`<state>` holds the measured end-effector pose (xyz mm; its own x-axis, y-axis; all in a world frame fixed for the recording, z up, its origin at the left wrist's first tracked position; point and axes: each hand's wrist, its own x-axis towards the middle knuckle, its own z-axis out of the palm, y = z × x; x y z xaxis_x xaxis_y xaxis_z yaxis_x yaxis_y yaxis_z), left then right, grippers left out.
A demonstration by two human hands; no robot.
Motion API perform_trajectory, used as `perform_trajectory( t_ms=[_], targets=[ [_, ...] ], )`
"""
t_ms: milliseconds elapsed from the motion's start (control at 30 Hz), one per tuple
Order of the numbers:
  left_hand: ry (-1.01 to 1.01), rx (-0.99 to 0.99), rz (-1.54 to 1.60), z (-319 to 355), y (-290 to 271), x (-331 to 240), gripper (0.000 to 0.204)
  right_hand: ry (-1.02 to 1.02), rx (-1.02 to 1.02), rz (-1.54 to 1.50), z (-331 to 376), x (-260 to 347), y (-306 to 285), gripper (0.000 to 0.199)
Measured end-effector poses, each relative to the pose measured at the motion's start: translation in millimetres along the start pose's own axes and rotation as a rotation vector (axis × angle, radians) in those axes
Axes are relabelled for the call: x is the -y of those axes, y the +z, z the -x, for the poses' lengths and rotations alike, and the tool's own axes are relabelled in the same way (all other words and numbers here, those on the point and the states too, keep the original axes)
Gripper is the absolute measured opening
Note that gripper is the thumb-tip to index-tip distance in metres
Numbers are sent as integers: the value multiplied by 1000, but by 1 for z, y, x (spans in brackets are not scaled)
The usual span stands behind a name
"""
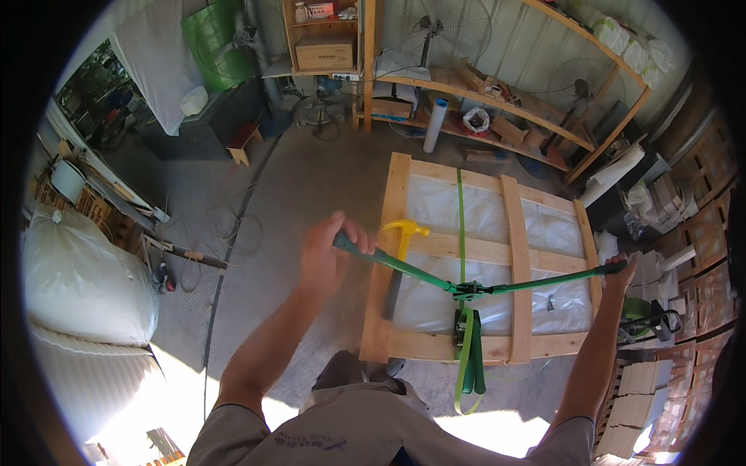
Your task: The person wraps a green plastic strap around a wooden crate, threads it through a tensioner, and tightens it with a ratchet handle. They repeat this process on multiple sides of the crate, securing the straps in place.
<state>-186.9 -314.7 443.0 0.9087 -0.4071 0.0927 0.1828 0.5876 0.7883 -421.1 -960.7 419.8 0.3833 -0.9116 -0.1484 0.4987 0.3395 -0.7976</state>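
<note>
A wooden crate (522,272) with plastic-wrapped contents stands in front of me. A green strap (461,206) runs over it lengthwise. My left hand (330,248) is closed round one handle of a green long-handled strapping sealer (468,291), and my right hand (619,272) grips the other. The handles are spread wide, with the sealer's head over the strap. Just below that head, a green strap tensioner (474,365) sits at the crate's near edge, a loop of strap hanging beside it. A yellow-headed claw hammer (406,231) lies on the left board. A small metal clip (551,302) rests on the plastic.
Wooden shelves (497,105) with boxes and a fan (427,27) line the back wall. A blue-ended roll (436,124) stands before them. Stacked pallets (691,256) and a strap reel (639,314) are at right. A big white sack (85,276) and floor cables (229,225) are at left.
</note>
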Motion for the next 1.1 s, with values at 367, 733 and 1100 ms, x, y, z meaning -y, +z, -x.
perform_trajectory(
  t_ms=[367, 733, 1100],
  targets=[
    [-209, 685, 115, -40, -20, -12, 35, -105, -405, 87, -3, -2, -6, 24],
    [158, 866, -188, -83, 48, -17, 31, -421, -486, 163, 119, -7, 125, 26],
    [170, 796, -467, -84, 133, 3, 40, -568, -388, 274, 230, -47, 219, 21]
  ],
)
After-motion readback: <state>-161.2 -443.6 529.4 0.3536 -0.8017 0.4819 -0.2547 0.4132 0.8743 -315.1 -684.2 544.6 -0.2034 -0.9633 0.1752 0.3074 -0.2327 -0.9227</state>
